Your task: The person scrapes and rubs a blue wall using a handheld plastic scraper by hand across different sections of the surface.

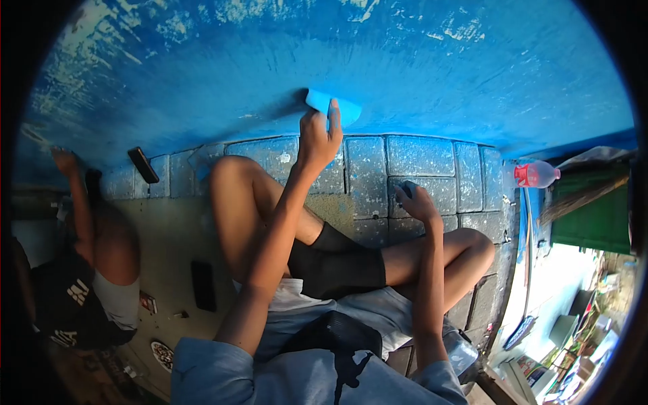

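My left hand (320, 140) is closed around a light blue flat scraper (347, 110), thumb stretched along its face. The scraper's broad blade lies against or very near the blue painted wall (223, 88), whose upper part has worn, pale patches. Lower and to the right, above the paving bricks (420, 156), my right hand (422, 204) has its fingers closed on a small dark object (409, 188). What kind of thing that is, I cannot make out.
At the left sits another person (67, 297), one hand raised to the wall. A dark phone-like slab (143, 165) is by the wall base; another dark slab (203, 286) lies on the ground. A red-labelled plastic bottle (536, 174) is at right, near a broom (584, 200).
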`<state>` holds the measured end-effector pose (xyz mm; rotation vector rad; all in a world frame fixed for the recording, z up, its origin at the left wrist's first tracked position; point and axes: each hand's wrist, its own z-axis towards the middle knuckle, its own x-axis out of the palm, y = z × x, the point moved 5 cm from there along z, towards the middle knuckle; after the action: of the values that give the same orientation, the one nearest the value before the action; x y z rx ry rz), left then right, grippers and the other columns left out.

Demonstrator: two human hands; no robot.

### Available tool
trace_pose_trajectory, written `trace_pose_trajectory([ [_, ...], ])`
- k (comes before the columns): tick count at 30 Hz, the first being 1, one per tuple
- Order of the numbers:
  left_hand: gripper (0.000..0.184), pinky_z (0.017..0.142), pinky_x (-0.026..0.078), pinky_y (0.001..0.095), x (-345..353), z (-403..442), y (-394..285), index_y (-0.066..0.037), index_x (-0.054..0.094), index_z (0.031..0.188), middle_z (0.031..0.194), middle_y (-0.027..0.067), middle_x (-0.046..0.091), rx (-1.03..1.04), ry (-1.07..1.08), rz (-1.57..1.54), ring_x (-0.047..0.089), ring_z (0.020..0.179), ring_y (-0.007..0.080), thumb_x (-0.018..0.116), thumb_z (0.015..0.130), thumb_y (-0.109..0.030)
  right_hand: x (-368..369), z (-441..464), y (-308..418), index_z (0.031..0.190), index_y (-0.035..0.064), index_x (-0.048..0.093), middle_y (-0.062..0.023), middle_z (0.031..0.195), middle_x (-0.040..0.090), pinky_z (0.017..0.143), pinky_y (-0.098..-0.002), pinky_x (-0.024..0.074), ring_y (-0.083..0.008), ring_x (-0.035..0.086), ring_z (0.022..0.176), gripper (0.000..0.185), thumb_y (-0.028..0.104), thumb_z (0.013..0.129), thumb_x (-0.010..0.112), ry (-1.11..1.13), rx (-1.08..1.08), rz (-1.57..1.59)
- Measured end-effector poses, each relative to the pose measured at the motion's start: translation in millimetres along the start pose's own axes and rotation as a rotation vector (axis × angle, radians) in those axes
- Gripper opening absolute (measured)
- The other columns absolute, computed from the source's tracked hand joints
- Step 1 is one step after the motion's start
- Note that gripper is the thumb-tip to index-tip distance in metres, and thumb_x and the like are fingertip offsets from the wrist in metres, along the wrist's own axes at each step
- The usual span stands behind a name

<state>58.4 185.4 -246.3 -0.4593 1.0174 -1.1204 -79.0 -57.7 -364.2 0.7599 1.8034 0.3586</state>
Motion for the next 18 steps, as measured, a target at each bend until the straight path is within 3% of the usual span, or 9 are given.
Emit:
trace_pose_trajectory([
  [4,0.025,0.056,0.039,0.0479,34.1,-28.4,36.2,0.007,0.052,0.079,0.066,0.0272,0.053,0.11,-0.013,0.051,0.052,0.062,0.0467,0.047,0.095,-0.011,-4.6,-0.9,5.2,0.097,-0.0003,0.063,-0.0239,0.088,0.065,0.078,-0.0463,0.0476,-0.0406,0.063,0.09,0.037,0.036,0.091,0.055,0.07,0.042,0.006],
  [6,0.025,0.056,0.039,0.0475,26.9,-20.9,29.0,0.007,0.052,0.077,0.067,0.0281,0.054,0.026,0.011,0.055,0.054,0.064,0.0466,0.048,0.094,-0.01,-1.8,-2.2,2.0,0.096,-0.0005,0.063,-0.0236,0.087,0.065,0.077,-0.046,0.0475,-0.0404,0.063,0.089,0.037,0.036,0.091,0.055,0.028,-0.005,-0.003],
  [8,0.026,0.055,0.039,0.0473,12.5,-6.8,11.3,0.007,0.052,0.074,0.067,0.0284,0.055,-0.186,0.126,0.016,0.054,0.064,0.0461,0.049,0.094,-0.01,-3.1,-5.0,1.3,0.096,-0.0008,0.063,-0.0233,0.086,0.065,0.077,-0.0458,0.0474,-0.0403,0.063,0.088,0.038,0.036,0.091,0.055,-0.014,-0.038,0.008],
  [12,0.031,0.052,0.037,0.0465,3.4,-1.7,-0.6,0.006,0.051,0.07,0.063,0.0256,0.054,0.024,-0.084,0.012,0.053,0.056,0.0431,0.048,0.095,-0.012,-3.9,-4.6,5.4,0.097,-0.0002,0.064,-0.022,0.085,0.066,0.078,-0.0444,0.0476,-0.0393,0.063,0.087,0.037,0.035,0.092,0.054,0.0,-0.003,0.006],
  [16,0.032,0.053,0.038,0.0466,46.8,-28.8,42.8,0.007,0.051,0.07,0.063,0.0261,0.054,-0.137,0.073,-0.01,0.053,0.058,0.0424,0.048,0.095,-0.012,-0.9,0.9,0.4,0.097,0.0003,0.064,-0.0214,0.085,0.066,0.077,-0.0445,0.0475,-0.0393,0.063,0.087,0.037,0.035,0.092,0.053,0.05,0.035,0.025],
  [17,0.032,0.052,0.038,0.0461,53.6,-32.1,45.3,0.007,0.05,0.07,0.059,0.0243,0.052,0.034,-0.049,0.027,0.052,0.055,0.0418,0.048,0.095,-0.013,0.5,1.0,-0.1,0.097,0.0003,0.064,-0.0214,0.085,0.066,0.077,-0.0445,0.0475,-0.0393,0.063,0.087,0.037,0.035,0.092,0.053,0.053,0.027,0.015],
  [18,0.032,0.052,0.038,0.0461,50.9,-28.8,41.8,0.007,0.05,0.07,0.059,0.0243,0.052,0.027,-0.067,0.029,0.052,0.055,0.0418,0.048,0.095,-0.013,0.4,-0.6,-0.3,0.096,0.0,0.064,-0.0215,0.084,0.065,0.076,-0.0445,0.0474,-0.0392,0.063,0.086,0.037,0.035,0.092,0.053,0.033,0.001,0.016],
])
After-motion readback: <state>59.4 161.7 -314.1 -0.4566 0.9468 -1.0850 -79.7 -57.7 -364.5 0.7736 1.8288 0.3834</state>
